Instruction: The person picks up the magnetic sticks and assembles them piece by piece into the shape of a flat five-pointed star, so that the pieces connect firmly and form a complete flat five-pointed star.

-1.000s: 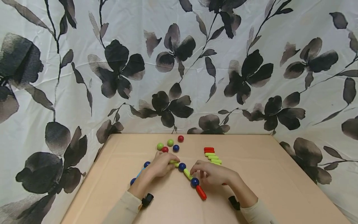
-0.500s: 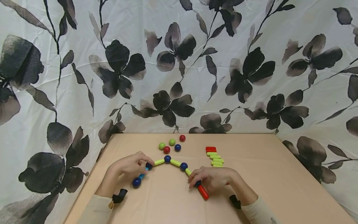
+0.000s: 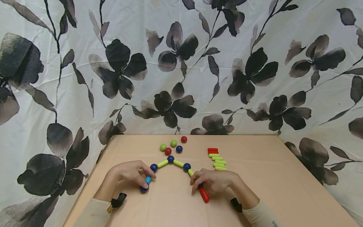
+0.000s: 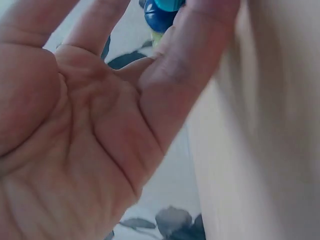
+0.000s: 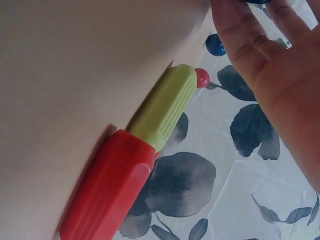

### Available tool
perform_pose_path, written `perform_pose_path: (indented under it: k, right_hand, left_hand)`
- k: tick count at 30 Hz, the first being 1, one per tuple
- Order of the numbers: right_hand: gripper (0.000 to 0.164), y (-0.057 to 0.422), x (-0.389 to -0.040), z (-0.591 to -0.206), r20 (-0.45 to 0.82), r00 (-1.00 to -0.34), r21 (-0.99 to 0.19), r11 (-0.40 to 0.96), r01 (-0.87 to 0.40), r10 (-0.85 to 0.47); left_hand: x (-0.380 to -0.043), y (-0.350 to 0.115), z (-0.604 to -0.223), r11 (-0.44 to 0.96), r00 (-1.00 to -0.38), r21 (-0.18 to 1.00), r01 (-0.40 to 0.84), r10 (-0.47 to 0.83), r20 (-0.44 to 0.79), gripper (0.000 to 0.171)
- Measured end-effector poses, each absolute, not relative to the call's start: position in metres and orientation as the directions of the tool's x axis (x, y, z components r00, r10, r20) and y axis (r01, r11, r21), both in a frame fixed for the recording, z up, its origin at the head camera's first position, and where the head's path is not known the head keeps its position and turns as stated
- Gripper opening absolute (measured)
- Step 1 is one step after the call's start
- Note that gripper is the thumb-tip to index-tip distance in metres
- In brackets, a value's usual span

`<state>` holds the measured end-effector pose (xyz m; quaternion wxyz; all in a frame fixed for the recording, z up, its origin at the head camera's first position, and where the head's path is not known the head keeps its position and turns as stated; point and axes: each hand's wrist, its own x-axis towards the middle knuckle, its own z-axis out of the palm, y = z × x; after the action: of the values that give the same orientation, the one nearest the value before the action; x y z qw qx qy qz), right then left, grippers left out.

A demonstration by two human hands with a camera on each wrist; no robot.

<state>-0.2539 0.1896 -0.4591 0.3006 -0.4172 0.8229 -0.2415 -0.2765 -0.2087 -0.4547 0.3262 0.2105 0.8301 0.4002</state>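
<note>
With your left grip (image 3: 131, 173) narrowly pinching the cyan rod (image 3: 148, 179) and your right grip (image 3: 215, 181) closed on a blue ball (image 5: 258, 1), handle the ball-and-rod chain (image 3: 170, 159) arching between them as probably light, rigid, yet easily pulled apart, taking hold at its balls (image 3: 187, 167).

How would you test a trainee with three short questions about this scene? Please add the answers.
1. How many loose balls lie beyond the chain?
2. True or false: the red rod at the chain's end is nearer the right hand than the left hand.
3. What colour are the visible chain balls? a) red b) green c) blue

Key: 1. Five. 2. True. 3. c.
</note>
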Motion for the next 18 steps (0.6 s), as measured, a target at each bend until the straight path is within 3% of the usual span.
perform_pose_path:
  k: [8, 13, 18]
  right_hand:
    - [0.054, 0.188, -0.254, -0.462, -0.275, -0.507, -0.638, 0.550, -0.540, -0.817]
    - [0.045, 0.185, -0.253, -0.463, -0.267, -0.534, -0.614, 0.569, -0.548, -0.802]
    - [0.039, 0.179, -0.251, -0.463, -0.241, -0.548, -0.567, 0.574, -0.591, -0.801]
  left_hand:
    - [-0.276, -0.195, -0.457, 0.526, -0.672, 0.847, 0.079, 0.656, -0.345, 0.038]
    - [-0.276, -0.194, -0.455, 0.560, -0.689, 0.810, 0.175, 0.657, -0.305, 0.039]
    - [-0.275, -0.192, -0.454, 0.532, -0.639, 0.826, 0.187, 0.704, -0.309, 0.043]
